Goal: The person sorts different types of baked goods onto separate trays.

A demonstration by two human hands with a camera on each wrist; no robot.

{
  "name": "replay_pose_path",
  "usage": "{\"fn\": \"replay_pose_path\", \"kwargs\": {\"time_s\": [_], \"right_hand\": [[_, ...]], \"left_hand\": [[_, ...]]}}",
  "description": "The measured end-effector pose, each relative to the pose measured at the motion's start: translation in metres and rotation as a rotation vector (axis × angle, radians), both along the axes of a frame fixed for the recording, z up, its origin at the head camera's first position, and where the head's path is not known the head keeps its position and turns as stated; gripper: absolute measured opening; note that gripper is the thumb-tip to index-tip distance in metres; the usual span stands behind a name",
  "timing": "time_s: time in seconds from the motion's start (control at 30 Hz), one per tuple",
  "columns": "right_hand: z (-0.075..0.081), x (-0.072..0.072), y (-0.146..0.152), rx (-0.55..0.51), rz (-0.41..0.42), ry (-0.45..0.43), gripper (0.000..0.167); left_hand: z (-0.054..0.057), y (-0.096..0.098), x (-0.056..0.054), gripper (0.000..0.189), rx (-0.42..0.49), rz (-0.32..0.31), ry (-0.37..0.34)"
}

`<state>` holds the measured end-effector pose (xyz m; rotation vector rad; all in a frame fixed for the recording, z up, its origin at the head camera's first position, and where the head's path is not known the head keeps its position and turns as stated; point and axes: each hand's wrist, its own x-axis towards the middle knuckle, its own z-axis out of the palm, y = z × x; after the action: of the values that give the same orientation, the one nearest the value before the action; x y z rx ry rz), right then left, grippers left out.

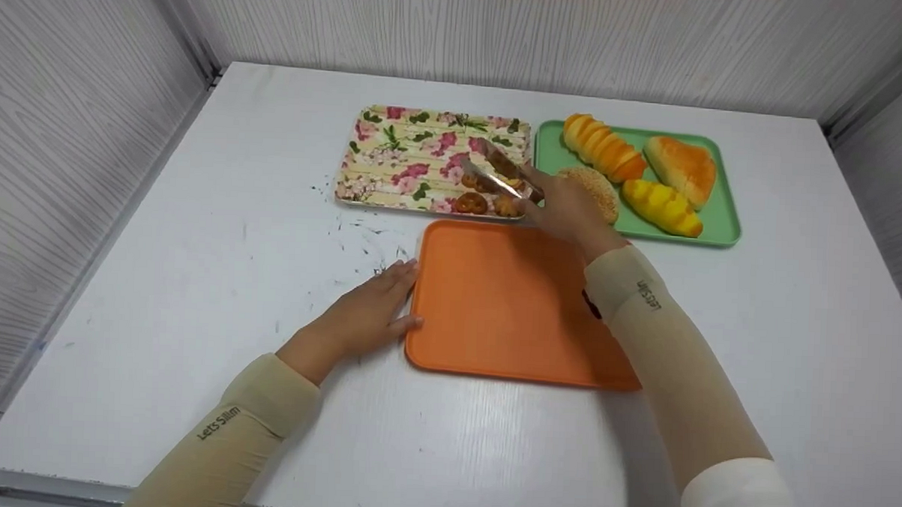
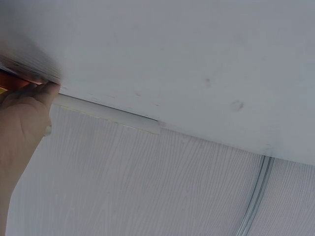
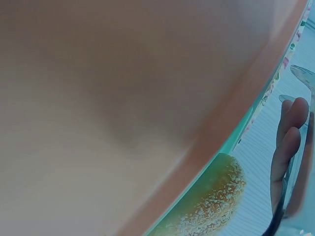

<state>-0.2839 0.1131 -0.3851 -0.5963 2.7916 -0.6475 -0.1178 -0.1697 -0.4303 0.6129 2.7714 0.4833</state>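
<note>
My right hand (image 1: 569, 205) holds metal tongs (image 1: 496, 182), whose arms stand apart above the near right corner of the floral tray (image 1: 402, 150). Several small brown cookies (image 1: 471, 203) lie in that corner, partly hidden by the tongs. In the right wrist view the fingers (image 3: 285, 147) lie along the tongs. My left hand (image 1: 366, 314) rests at the left edge of the orange tray (image 1: 494, 307), fingers extended along its side and thumb touching the rim. The left wrist view shows only part of this hand (image 2: 22, 118).
Right of the floral tray stands a green tray (image 1: 722, 218). On it are a sesame bun (image 1: 596, 192), partly behind my right hand, a ridged loaf (image 1: 603, 148), a triangular bread (image 1: 683, 168) and a yellow bread (image 1: 663, 208). Panelled walls (image 1: 504, 34) border the white table (image 1: 219, 223).
</note>
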Motion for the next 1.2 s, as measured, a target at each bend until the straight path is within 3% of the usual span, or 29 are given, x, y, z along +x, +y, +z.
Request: {"fn": "replay_pose_path", "kwargs": {"time_s": [0.23,0.7,0.97,1.2], "right_hand": [[0.003,0.002,0.003,-0.029,-0.032,-0.009,0.076],[0.008,0.016,0.009,-0.082,-0.122,0.080,0.079],[0.014,0.014,0.021,-0.120,-0.171,0.141,0.079],[0.017,0.009,0.042,-0.138,-0.257,0.140,0.081]], "left_hand": [[0.000,0.001,0.000,0.078,0.005,-0.006,0.001],[-0.001,0.001,-0.002,0.078,0.005,0.001,0.002],[-0.002,0.000,-0.002,0.078,0.018,-0.008,0.009],[-0.001,0.000,-0.002,0.079,0.013,0.001,0.001]]}}
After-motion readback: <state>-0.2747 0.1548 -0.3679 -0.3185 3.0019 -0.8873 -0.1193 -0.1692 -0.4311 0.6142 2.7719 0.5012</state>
